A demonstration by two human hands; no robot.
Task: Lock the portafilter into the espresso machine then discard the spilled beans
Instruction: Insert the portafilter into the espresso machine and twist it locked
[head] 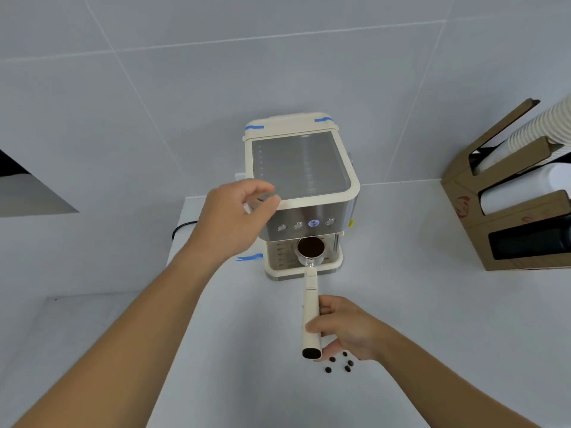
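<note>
A cream and steel espresso machine [301, 186] stands at the back of the white counter. My right hand [346, 327] grips the cream handle of the portafilter [310, 307]. Its basket, filled with dark coffee grounds, sits just under the machine's brew head above the drip tray. My left hand [234, 217] reaches to the machine's top left front corner, fingers curled loosely at its edge, holding nothing. Several dark coffee beans [338, 362] lie loose on the counter just below my right hand.
A cardboard dispenser [494, 211] with stacked paper cups and lids stands at the right. A black power cord [182, 228] runs behind the machine's left side. Blue tape marks the counter [216, 335] beside the machine. A tiled wall is behind.
</note>
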